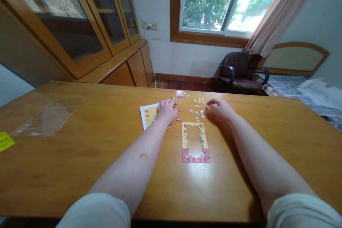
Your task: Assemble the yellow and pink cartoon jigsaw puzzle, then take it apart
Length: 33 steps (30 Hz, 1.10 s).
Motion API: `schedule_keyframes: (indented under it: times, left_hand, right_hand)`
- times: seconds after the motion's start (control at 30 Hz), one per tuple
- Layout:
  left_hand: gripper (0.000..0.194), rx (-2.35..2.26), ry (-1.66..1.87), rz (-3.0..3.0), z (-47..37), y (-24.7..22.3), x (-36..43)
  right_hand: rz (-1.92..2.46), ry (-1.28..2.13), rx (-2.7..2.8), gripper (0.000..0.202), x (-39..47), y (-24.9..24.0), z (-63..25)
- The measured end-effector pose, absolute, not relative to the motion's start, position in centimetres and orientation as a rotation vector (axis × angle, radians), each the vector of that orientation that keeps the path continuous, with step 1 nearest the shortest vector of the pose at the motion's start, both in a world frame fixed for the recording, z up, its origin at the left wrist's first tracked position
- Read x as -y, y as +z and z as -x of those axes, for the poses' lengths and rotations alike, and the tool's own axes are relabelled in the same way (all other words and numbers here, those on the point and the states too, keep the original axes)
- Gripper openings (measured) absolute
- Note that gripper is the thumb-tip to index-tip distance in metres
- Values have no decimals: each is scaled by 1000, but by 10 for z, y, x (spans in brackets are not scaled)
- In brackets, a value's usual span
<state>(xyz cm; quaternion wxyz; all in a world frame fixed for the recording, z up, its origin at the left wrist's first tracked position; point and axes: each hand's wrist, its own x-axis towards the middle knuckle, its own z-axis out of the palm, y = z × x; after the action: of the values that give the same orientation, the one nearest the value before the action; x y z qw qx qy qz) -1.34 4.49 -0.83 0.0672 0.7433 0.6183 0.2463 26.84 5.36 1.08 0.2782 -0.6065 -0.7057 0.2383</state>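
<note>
Apparently the jigsaw's outer border (196, 160) is joined, lying nearest on the counter (80, 164) around a bare middle, so I'd judge the step in hand to be sorting pieces for the inside. Farther off, the left hand (167, 110) bends its fingers beside some pink pieces (179, 120), covering part of a printed sheet (149, 115) to its left. The right hand (220, 108) curls at the right edge of the pale loose pieces (200, 100); from where I stand, I can't make out whether either hand grips one. The next move, I'd say, calls for choosing a piece whose colour and tabs suit the border's inner edge. Beyond the counter's far edge stands a chair (235, 62).
</note>
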Motion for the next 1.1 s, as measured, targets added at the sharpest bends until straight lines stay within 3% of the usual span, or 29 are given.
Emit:
schedule_keyframes:
  times: [0.1,0.3,0.67,1.1]
  left_hand:
    - [25,-1860,750,-2244,14,-9,-45]
    - [24,-1855,754,-2264,14,-11,-47]
    - [25,-1848,736,-2265,14,-11,-47]
    - [26,-1859,761,-2273,14,-11,-47]
  right_hand:
    - [1711,582,1967,24,-56,11,-279]
    - [1379,643,2256,30,-57,-3,-259]
    - [1330,376,2406,36,-61,-8,-239]
    - [1676,172,2382,45,-84,5,-200]
